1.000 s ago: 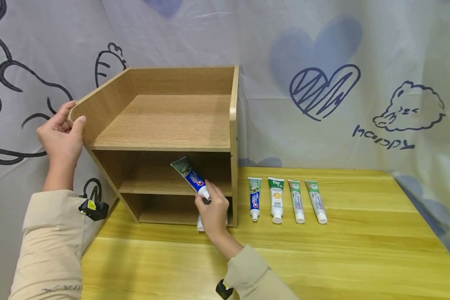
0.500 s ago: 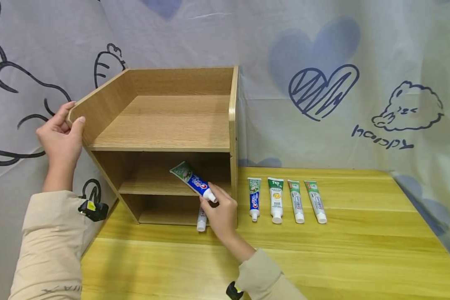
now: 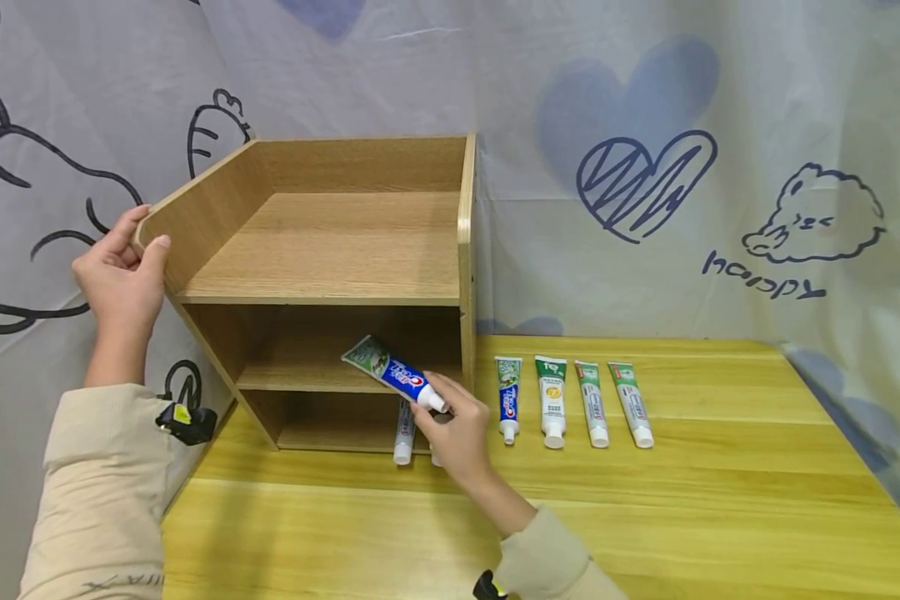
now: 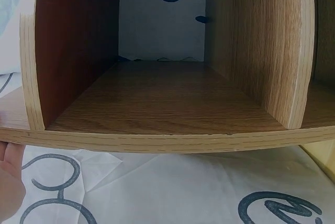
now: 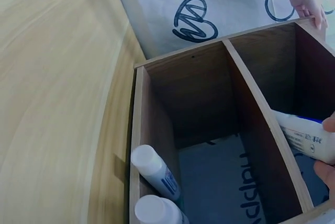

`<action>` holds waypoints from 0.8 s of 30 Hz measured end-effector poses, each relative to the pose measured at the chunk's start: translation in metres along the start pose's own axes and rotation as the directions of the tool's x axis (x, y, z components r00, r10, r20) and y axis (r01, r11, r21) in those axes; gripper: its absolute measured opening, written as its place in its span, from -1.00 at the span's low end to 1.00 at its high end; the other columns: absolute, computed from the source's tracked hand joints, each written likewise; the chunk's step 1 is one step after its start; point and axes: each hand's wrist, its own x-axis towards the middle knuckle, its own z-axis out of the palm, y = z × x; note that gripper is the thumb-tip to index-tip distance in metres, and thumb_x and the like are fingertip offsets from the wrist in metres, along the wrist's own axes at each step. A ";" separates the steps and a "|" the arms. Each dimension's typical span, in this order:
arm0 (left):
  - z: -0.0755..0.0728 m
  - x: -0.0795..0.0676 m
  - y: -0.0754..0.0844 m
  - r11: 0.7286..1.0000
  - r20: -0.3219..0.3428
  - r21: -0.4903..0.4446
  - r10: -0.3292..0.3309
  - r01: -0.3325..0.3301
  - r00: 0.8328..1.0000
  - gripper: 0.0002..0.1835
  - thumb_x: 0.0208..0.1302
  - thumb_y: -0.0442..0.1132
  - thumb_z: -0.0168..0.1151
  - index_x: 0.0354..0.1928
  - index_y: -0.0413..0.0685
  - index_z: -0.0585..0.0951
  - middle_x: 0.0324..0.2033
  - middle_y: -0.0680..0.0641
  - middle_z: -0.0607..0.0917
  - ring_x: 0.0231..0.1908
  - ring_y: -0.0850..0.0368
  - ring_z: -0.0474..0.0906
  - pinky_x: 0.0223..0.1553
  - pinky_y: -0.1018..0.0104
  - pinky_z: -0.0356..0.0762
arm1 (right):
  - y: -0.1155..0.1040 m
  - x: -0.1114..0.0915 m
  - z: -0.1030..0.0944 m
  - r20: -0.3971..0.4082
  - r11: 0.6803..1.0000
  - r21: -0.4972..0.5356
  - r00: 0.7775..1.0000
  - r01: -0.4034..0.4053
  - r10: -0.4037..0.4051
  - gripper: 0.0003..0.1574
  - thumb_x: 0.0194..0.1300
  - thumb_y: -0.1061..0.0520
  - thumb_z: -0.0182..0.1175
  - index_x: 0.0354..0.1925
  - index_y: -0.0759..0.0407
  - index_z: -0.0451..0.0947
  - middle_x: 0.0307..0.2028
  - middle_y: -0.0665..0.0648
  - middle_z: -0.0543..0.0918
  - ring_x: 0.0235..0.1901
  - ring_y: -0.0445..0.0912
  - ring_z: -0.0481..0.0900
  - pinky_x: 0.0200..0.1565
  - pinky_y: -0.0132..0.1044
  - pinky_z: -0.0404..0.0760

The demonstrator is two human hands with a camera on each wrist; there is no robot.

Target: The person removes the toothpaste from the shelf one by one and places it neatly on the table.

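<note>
My right hand pinches a blue, green and white toothpaste tube near its white cap. The tube slants, its flat end reaching into the middle compartment of a wooden shelf unit. In the right wrist view this tube shows its white printed back beside the divider. My left hand grips the upper front corner of the unit's left side panel. On the bottom level lies a white-capped toothpaste tube; a second tube beside it is mostly hidden by my right hand in the head view.
Right of the unit, several toothpaste tubes lie in a row on the yellow wooden table: a blue-green one, a white-green one and slimmer ones. A drawn-on cloth hangs behind and at the left.
My right hand has drawn right and toward me with the toothpaste tube, which now lies flatter and lower. More of a bottom-level tube shows. The left hand keeps its place.
</note>
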 end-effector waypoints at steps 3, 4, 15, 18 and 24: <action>0.000 0.000 0.001 1.000 -0.001 0.012 0.006 -0.006 1.000 -0.66 0.06 -0.51 0.16 -0.11 -0.11 0.67 -0.51 0.26 0.66 -0.50 0.48 0.59 -0.49 0.74 0.49 | -0.002 0.001 -0.007 0.042 1.000 -0.007 0.999 -0.029 0.030 -0.54 -0.09 0.39 0.36 -0.11 0.42 0.59 -0.16 0.37 0.65 -0.19 0.13 0.67 -0.17 -0.25 0.66; 0.000 0.000 0.001 1.000 -0.001 0.011 0.005 -0.005 1.000 -0.65 0.06 -0.51 0.16 -0.11 -0.10 0.67 -0.52 0.26 0.66 -0.51 0.49 0.59 -0.50 0.74 0.49 | -0.002 0.001 -0.009 0.057 0.999 -0.011 0.998 -0.035 0.036 -0.54 -0.08 0.39 0.35 -0.11 0.42 0.59 -0.16 0.37 0.65 -0.20 0.13 0.67 -0.19 -0.26 0.67; 0.001 0.000 0.002 1.000 0.003 0.015 0.001 -0.001 1.000 -0.66 0.06 -0.51 0.16 -0.11 -0.10 0.68 -0.53 0.28 0.65 -0.52 0.49 0.59 -0.50 0.74 0.48 | 0.002 0.006 -0.029 0.144 0.986 0.021 0.977 -0.163 0.159 -0.56 -0.08 0.40 0.34 -0.12 0.36 0.62 -0.19 0.32 0.67 -0.61 -0.27 0.42 -0.62 -0.58 0.38; 0.001 0.000 0.002 1.000 0.002 0.005 0.003 -0.003 1.000 -0.66 0.06 -0.51 0.16 -0.11 -0.10 0.68 -0.53 0.27 0.66 -0.52 0.49 0.59 -0.51 0.74 0.48 | 0.004 0.007 -0.034 0.153 0.975 0.060 0.967 -0.215 0.204 -0.59 -0.07 0.42 0.32 -0.14 0.33 0.63 -0.21 0.32 0.68 -0.69 -0.36 0.21 -0.66 -0.60 0.21; 0.001 -0.001 0.001 1.000 -0.001 0.011 0.004 -0.004 1.000 -0.66 0.06 -0.51 0.16 -0.11 -0.11 0.67 -0.52 0.27 0.66 -0.50 0.49 0.59 -0.49 0.74 0.49 | 0.008 0.008 -0.042 0.185 0.943 0.162 0.948 -0.291 0.261 -0.61 -0.05 0.45 0.29 -0.14 0.37 0.62 -0.19 0.37 0.66 -0.66 -0.35 0.35 -0.64 -0.61 0.33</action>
